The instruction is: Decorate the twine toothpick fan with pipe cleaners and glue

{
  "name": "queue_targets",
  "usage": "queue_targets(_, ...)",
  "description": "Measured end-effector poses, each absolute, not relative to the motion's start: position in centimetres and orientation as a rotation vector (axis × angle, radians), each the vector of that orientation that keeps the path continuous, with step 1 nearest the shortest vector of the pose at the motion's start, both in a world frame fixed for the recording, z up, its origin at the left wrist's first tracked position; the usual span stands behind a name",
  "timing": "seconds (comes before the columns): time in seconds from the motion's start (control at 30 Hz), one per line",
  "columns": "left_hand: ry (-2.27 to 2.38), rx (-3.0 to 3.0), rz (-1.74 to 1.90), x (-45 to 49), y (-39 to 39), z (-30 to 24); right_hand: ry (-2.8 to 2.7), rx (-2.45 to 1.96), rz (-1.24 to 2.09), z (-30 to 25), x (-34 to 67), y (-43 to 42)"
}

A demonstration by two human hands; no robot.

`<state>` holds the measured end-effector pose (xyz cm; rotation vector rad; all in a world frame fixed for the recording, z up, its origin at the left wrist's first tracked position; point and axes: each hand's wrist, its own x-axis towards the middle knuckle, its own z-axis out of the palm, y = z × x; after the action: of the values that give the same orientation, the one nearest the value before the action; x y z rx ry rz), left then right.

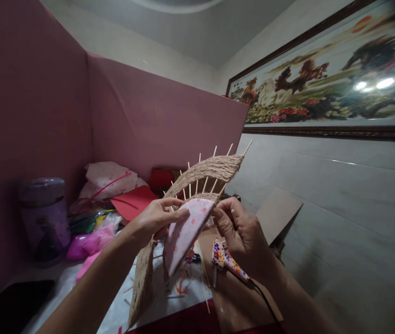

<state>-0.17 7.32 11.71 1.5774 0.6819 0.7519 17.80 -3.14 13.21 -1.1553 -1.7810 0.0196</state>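
Head view: stick-and-twine piece (185, 181) held up, centre.
Left hand (166, 215) pinches its fabric panel (191, 228); right hand (242, 230) at right corner, hold unclear. Twine band (213, 169) looks wound; sticks (205, 185) below bare.

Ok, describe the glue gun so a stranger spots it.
From the big framed horse picture, go down and left to the right hand. Just below lies the glue gun, whose multicoloured flowers and black cord distinguish it from the pale fabric piece.
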Motion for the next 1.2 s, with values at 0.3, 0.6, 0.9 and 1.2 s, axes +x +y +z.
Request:
queue_targets(0.3, 0.681, 1.585, 0.756, -0.2, 7.4, 11.6, -1.827, -1.148, 0.169, 13.8, 18.3, -3.4)
queue_targets(0.6, 0.697, 1.588, 0.745, 0.0, 7.3, 11.6, -1.776, -1.203, 0.025, 13.7, 18.5, -3.1)
queue_targets(0.9, 0.674, 1.596, 0.742, 0.0, 7.2, 11.6, -1.610, -1.089, 0.192, 13.1, 17.8, -2.7)
queue_targets(1.2, 0.626, 1.566, 0.718, 0.2, 7.3, 11.2, -1.435, -0.915, 0.484, 12.5, 17.7, -1.6)
